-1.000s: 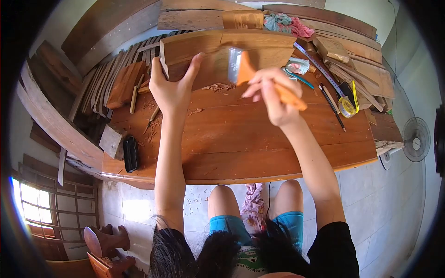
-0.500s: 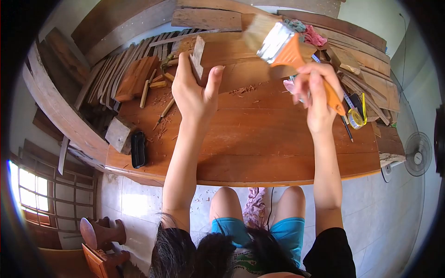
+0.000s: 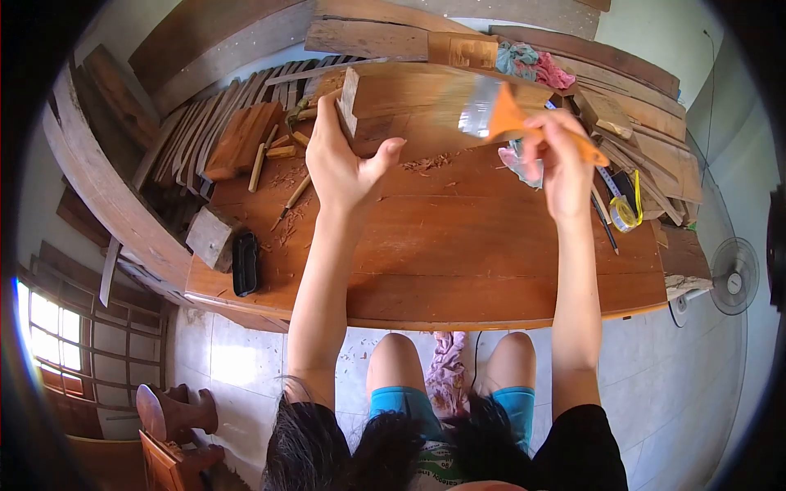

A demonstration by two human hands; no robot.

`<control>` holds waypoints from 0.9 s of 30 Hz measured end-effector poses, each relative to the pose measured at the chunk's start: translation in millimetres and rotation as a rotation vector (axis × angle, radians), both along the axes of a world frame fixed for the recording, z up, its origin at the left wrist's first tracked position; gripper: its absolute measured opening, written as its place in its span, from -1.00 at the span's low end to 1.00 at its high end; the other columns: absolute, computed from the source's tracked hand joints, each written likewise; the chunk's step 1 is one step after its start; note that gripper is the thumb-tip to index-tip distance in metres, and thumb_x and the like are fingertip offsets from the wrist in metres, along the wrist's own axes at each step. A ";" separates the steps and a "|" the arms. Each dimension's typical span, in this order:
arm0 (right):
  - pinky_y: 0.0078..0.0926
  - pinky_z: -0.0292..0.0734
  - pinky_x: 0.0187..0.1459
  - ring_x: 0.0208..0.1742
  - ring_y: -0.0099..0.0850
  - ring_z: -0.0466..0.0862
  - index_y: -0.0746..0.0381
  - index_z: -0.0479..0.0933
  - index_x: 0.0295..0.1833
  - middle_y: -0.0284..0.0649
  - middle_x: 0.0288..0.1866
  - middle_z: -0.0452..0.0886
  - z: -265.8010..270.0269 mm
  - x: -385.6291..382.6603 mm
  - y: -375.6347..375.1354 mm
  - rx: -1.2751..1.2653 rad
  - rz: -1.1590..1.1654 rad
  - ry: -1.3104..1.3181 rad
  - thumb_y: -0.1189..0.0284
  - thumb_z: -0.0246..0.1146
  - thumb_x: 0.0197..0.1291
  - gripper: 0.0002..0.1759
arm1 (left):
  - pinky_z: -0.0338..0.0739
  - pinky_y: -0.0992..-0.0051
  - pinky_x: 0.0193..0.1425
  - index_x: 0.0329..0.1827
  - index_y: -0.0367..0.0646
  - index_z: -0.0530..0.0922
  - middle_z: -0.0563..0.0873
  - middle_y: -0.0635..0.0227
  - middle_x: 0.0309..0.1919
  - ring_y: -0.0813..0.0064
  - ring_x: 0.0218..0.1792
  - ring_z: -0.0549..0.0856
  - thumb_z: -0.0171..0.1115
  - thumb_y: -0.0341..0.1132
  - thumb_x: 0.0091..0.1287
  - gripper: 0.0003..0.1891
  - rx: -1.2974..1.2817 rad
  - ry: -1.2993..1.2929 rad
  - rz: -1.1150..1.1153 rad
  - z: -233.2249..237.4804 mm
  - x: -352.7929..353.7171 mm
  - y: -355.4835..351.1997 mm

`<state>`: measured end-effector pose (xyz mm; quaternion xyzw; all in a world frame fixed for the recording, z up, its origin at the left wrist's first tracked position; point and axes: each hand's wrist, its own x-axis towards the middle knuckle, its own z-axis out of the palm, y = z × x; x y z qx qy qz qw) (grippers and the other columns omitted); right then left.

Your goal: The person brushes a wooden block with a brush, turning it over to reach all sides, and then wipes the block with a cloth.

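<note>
A wide wooden board (image 3: pixel 401 102) stands tilted at the far side of the workbench, its pale rough end facing left. My left hand (image 3: pixel 345 164) grips that end, with fingers round the back and the thumb sticking out in front. In my right hand (image 3: pixel 565 159) is a wide flat paintbrush (image 3: pixel 509 116) with an orange handle and a silver ferrule. Its bristles are smeared by motion and overlap the board's face. Reddish wood shavings (image 3: pixel 427 163) lie just below the board.
Chisels (image 3: pixel 293 198), a reddish wood block (image 3: pixel 243 141), a pale block (image 3: pixel 214 237) and a black case (image 3: pixel 245 263) sit on the left. At right are a tape measure (image 3: pixel 625 213), a pencil (image 3: pixel 604 222) and stacked planks (image 3: pixel 655 155). Cloths (image 3: pixel 536 65) lie behind.
The paintbrush has swung down from a raised position to the board's face, its bristles now pointing left across it. My left hand stays on the board's end.
</note>
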<state>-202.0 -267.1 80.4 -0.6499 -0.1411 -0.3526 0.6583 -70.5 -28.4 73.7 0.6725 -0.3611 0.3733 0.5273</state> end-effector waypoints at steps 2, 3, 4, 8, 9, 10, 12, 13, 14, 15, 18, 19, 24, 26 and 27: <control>-0.62 0.29 -0.52 -0.60 -0.64 0.41 0.26 0.63 -0.18 -0.33 -0.53 0.54 -2.2 -2.4 -25.7 0.064 -0.261 0.076 0.30 0.10 0.51 -0.70 | 0.63 0.30 -0.16 0.07 -0.34 0.48 0.69 0.00 -0.29 0.05 -0.24 0.75 0.35 0.46 0.13 -0.09 -0.002 0.047 0.002 1.9 -2.1 1.9; -0.61 0.30 -0.50 -0.58 -0.64 0.42 0.25 0.62 -0.20 -0.34 -0.53 0.54 -6.6 3.8 -28.7 -0.056 -0.423 0.035 0.33 0.11 0.50 -0.72 | 0.63 0.30 -0.16 0.08 -0.33 0.48 0.70 0.01 -0.30 0.04 -0.25 0.75 0.35 0.45 0.14 -0.10 -0.002 0.058 0.006 2.7 -2.5 2.1; -0.60 0.31 -0.48 -0.56 -0.63 0.44 0.25 0.62 -0.23 -0.36 -0.54 0.54 -11.2 9.6 -31.1 -0.178 -0.587 -0.006 0.36 0.12 0.49 -0.74 | 0.62 0.30 -0.15 0.09 -0.33 0.48 0.70 0.02 -0.31 0.04 -0.25 0.75 0.36 0.44 0.14 -0.11 -0.003 0.071 0.008 2.9 -2.7 1.9; -0.60 0.37 -0.36 -0.46 -0.63 0.48 0.27 0.58 -0.28 -0.39 -0.49 0.55 -14.1 9.0 2.6 -0.281 -0.633 0.184 0.46 0.17 0.44 -0.81 | 0.60 0.29 -0.17 0.07 -0.29 0.50 0.69 0.04 -0.37 0.03 -0.29 0.73 0.26 0.28 0.32 -0.30 0.001 0.005 0.057 -2.2 3.0 1.6; -0.59 0.37 -0.36 -0.47 -0.62 0.45 0.26 0.58 -0.28 -0.39 -0.49 0.52 -13.1 9.3 19.2 -0.342 -0.632 0.109 0.46 0.18 0.43 -0.81 | 0.58 0.28 -0.19 0.07 -0.29 0.51 0.68 0.04 -0.39 0.03 -0.31 0.72 0.20 0.22 0.39 -0.37 0.002 0.001 0.066 -1.2 1.1 1.4; -0.58 0.37 -0.37 -0.45 -0.62 0.45 0.28 0.58 -0.30 -0.36 -0.48 0.53 -11.3 3.8 32.9 -0.355 -0.585 0.116 0.48 0.17 0.42 -0.81 | 0.56 0.27 -0.21 0.06 -0.28 0.51 0.67 0.04 -0.41 0.03 -0.33 0.70 0.14 0.16 0.47 -0.43 0.003 -0.001 0.072 -0.2 -1.1 0.8; -0.55 0.37 -0.38 -0.44 -0.58 0.46 0.32 0.57 -0.30 -0.29 -0.45 0.54 -14.7 -5.5 49.5 -0.279 -0.294 -0.103 0.53 0.16 0.39 -0.82 | 0.52 0.26 -0.27 0.02 -0.28 0.51 0.63 0.05 -0.45 0.04 -0.39 0.65 0.00 0.05 0.56 -0.53 -0.006 0.083 0.077 5.1 -7.5 0.1; -0.54 0.37 -0.39 -0.45 -0.55 0.45 0.33 0.57 -0.29 -0.27 -0.44 0.55 -17.3 -8.3 53.1 -0.303 -0.171 -0.195 0.56 0.15 0.37 -0.84 | 0.49 0.25 -0.30 0.00 -0.28 0.52 0.61 0.05 -0.47 0.05 -0.42 0.63 -0.07 -0.01 0.60 -0.56 -0.010 0.125 0.078 5.7 -9.1 -0.4; -0.54 0.37 -0.39 -0.46 -0.52 0.44 0.35 0.56 -0.29 -0.25 -0.43 0.56 -18.6 -10.3 57.6 -0.322 -0.047 -0.286 0.59 0.15 0.35 -0.86 | 0.47 0.31 -0.29 -0.03 -0.29 0.52 0.59 0.12 -0.47 0.19 -0.42 0.59 -0.13 0.01 0.63 -0.53 -0.016 0.110 0.079 4.2 -7.8 -0.7; -0.52 0.39 -0.38 -0.46 -0.48 0.47 0.34 0.56 -0.29 -0.22 -0.43 0.57 -17.7 -11.8 64.7 -0.347 0.003 -0.308 0.60 0.15 0.33 -0.88 | 0.44 0.38 -0.28 -0.05 -0.30 0.51 0.57 0.19 -0.47 0.34 -0.41 0.55 -0.18 0.02 0.65 -0.50 -0.021 0.093 0.080 2.8 -5.5 -1.3; -0.52 0.42 -0.42 -0.50 -0.46 0.56 0.33 0.57 -0.31 -0.19 -0.44 0.62 -19.2 -9.5 72.0 -0.424 0.051 -0.249 0.61 0.16 0.28 -0.89 | 0.38 0.47 -0.26 -0.10 -0.32 0.49 0.53 0.29 -0.47 0.52 -0.39 0.46 -0.23 0.08 0.67 -0.44 -0.035 0.115 0.056 4.2 -8.7 -3.0; -0.53 0.41 -0.43 -0.52 -0.47 0.56 0.33 0.57 -0.32 -0.19 -0.44 0.62 -19.1 -6.8 69.2 -0.449 0.029 -0.246 0.61 0.16 0.28 -0.88 | 0.37 0.47 -0.27 -0.11 -0.31 0.49 0.52 0.30 -0.48 0.53 -0.39 0.45 -0.23 0.09 0.66 -0.43 -0.030 0.115 0.058 4.0 -7.3 -2.0; -0.60 0.36 -0.50 -0.59 -0.54 0.51 0.31 0.53 -0.36 -0.25 -0.50 0.61 -23.2 3.7 46.9 -0.441 -0.295 -0.161 0.59 0.14 0.34 -0.82 | 0.31 0.48 -0.30 -0.20 -0.29 0.44 0.46 0.34 -0.51 0.56 -0.41 0.38 -0.22 0.12 0.66 -0.42 -0.047 0.114 0.076 3.7 -3.3 -0.5; -0.59 0.37 -0.49 -0.58 -0.55 0.51 0.30 0.57 -0.33 -0.26 -0.50 0.60 -25.6 5.5 43.8 -0.400 -0.151 -0.211 0.57 0.14 0.34 -0.83 | 0.29 0.48 -0.31 -0.21 -0.29 0.43 0.43 0.37 -0.51 0.56 -0.41 0.36 -0.22 0.12 0.66 -0.42 -0.039 0.122 0.071 4.8 -4.0 0.0; -0.59 0.38 -0.49 -0.58 -0.55 0.52 0.30 0.58 -0.32 -0.26 -0.50 0.60 -26.1 0.1 47.5 -0.376 -0.028 -0.197 0.57 0.14 0.33 -0.84 | 0.28 0.48 -0.31 -0.22 -0.28 0.43 0.41 0.38 -0.51 0.57 -0.41 0.35 -0.22 0.12 0.66 -0.43 -0.034 0.130 0.069 4.1 -5.1 0.4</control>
